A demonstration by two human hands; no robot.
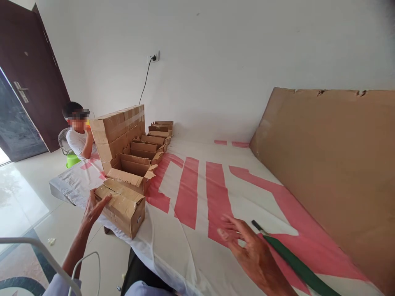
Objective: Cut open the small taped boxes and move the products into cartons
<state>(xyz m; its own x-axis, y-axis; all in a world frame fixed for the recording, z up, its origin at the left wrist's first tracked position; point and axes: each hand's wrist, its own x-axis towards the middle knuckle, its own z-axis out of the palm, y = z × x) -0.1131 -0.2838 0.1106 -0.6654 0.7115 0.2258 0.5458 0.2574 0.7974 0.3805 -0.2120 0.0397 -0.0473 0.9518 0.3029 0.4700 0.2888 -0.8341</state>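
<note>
A closed brown cardboard box (125,203) rests at the near left edge of the cloth-covered table. My left hand (95,207) lies against its left end, thumb on top and fingers partly hidden along the side. Over the red and white cloth (188,193), my right hand (249,244) is held with fingers apart and nothing in it, slightly blurred. Just right of that hand lies a long dark green tool (293,263) with a short black tip; its kind is unclear. Behind the closed box stands an open-topped box (132,170) with raised, torn flaps.
Several open boxes (148,146) run in a row toward the wall, beside stacked taped cartons (115,127). A big cardboard sheet (330,164) leans at the right. At the far left, a person (80,139) sits by the table. A white curved tube (40,248) crosses the near left.
</note>
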